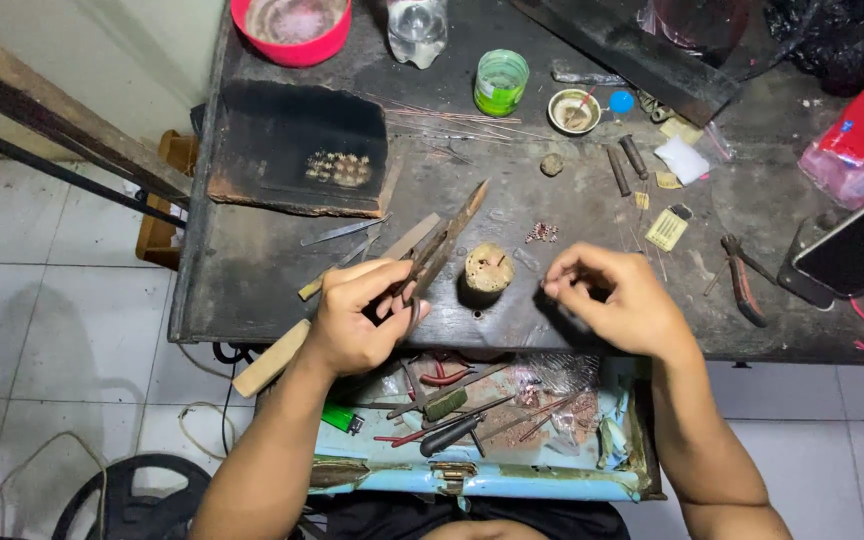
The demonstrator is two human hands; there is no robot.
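Tweezers (440, 240) held in your closed left hand (362, 315) slant up and right, their tip beyond the wooden stump (489, 269), while your right hand (617, 300) pinches something tiny just right of it.

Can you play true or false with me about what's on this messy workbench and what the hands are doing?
1. The left hand grips long brown tongs. True.
2. The right hand holds the pliers. False: the pliers lie on the workbench to its right, and its fingertips pinch something too small to tell.
3. A small wooden stump stands between the two hands. True.
4. The bowl at the top is blue. False: the bowl is pink-red.
5. A green cup stands near the back of the bench. True.
6. The drawer under the bench is shut. False: the drawer is pulled open, with tools inside.
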